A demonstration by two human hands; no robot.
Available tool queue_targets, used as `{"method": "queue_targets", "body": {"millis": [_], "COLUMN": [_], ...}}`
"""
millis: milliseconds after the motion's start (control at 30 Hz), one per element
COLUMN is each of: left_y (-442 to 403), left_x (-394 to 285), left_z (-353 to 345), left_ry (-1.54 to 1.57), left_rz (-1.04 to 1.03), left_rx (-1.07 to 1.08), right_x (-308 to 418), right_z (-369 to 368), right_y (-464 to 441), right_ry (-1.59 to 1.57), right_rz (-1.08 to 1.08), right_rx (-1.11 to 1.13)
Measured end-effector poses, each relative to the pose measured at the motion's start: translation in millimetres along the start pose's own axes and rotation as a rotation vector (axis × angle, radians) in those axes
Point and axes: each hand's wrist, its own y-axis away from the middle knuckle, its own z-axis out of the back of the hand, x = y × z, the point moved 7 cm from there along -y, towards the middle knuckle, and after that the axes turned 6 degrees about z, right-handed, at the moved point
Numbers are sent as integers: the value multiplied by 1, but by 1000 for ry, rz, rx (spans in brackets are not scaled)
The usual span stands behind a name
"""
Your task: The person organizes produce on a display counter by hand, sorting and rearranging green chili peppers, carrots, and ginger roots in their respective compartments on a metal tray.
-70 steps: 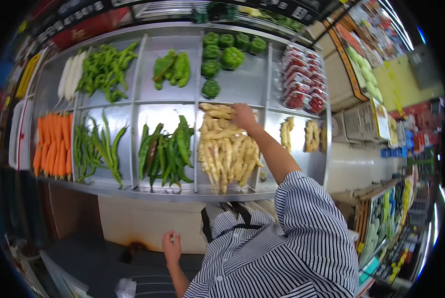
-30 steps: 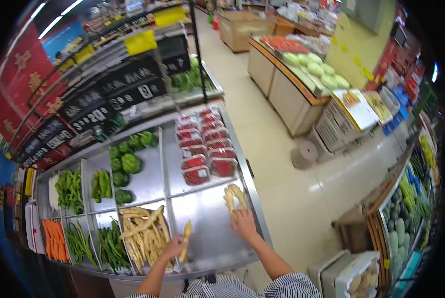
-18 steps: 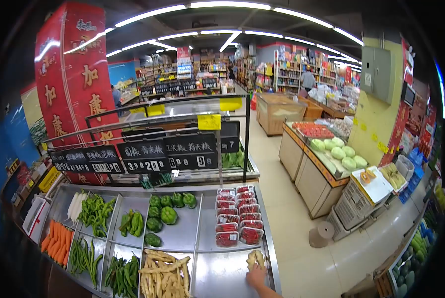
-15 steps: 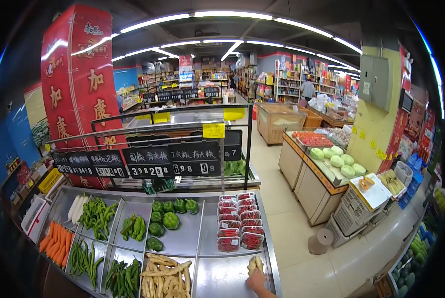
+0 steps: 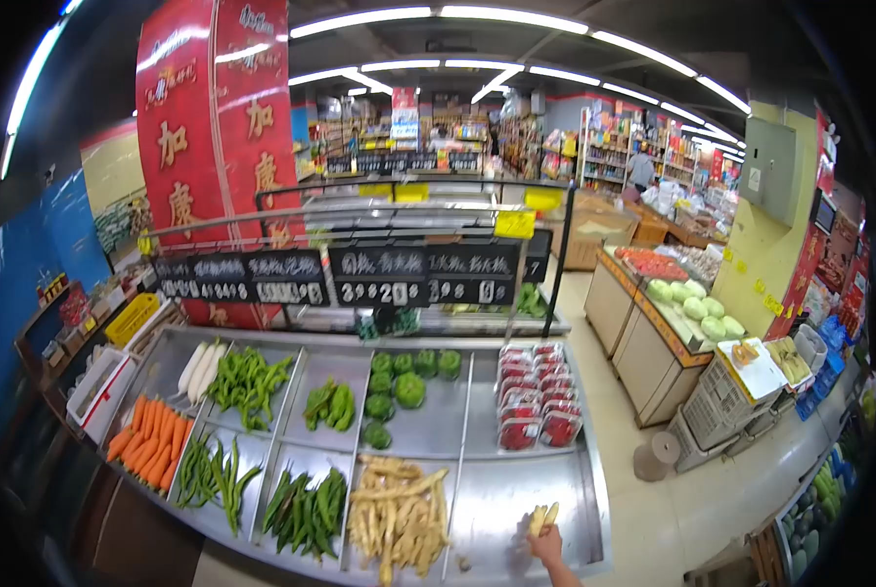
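At the lower right of the metal display, my right hand (image 5: 547, 544) has its fingers closed on a small pale root (image 5: 541, 519) that looks like ginger. The hand is over the front right compartment (image 5: 496, 489). Left of it, a heap of long pale roots (image 5: 394, 514) fills the neighbouring compartment. Behind the hand lie wrapped trays of red peppers (image 5: 539, 396). My left hand is out of view.
Green peppers (image 5: 410, 390), dark green chillies (image 5: 306, 509), carrots (image 5: 151, 442) and white radishes (image 5: 201, 370) lie in other compartments. Black price boards (image 5: 379, 278) stand behind. A cabbage stand (image 5: 694, 308) and a brown bin (image 5: 656, 456) are on the right.
The view has turned left and the display sits further right in it. My right hand has lifted the root from the compartment's right side. My left hand, seen earlier with a root, has left view.
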Motion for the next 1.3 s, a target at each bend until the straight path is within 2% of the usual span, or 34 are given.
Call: {"method": "queue_targets", "body": {"millis": [33,67,100,133,167,233,267,300,333,433,600,767,833,900,1033,1167,1200,1300], "left_y": [9,19,-18,-16,-14,-17,-19,-6,-7,-9,-3,-2,-3,-8,-29,-76,-92,-129], "left_x": [4,-3,43,38,34,33,35,14,16,21,16,27,35,34,20,4,0,-20], "left_z": [10,20,15,23,31,41,44,57,63,74,93,120,133,151,203,254,265,288], "left_ry": [5,108,89,-27,-12,63,101,53,45,133,60,207,251,284,246,269,263,137], "left_rz": [1,-138,-130,-100,-133,-219,-257,-186,-165,-105,-31,-16,4,23,62,-47,-78,-118], "left_rx": [1,54,81,104,112,127,126,153,139,141,108,9,-64,-84,-62,-15,3,14], "right_x": [30,28,38,22,14,80,90,114,118,188,265,319,329,336,349,348,347,339], "right_z": [6,-3,-7,-24,-38,-32,-38,-40,-53,-70,-139,-219,-238,-248,-258,-283,-287,-293], "right_y": [19,26,38,39,44,83,95,106,109,125,109,69,58,50,38,24,19,1], "right_ry": [11,67,76,71,-89,22,-171,-91,-222,-95,-53,135,237,307,347,663,656,673], "right_rz": [-8,14,28,58,41,102,134,145,160,280,429,735,807,780,856,1070,1087,870], "right_rx": [12,5,14,4,57,92,102,120,162,252,425,528,543,543,636,677,638,640]}}
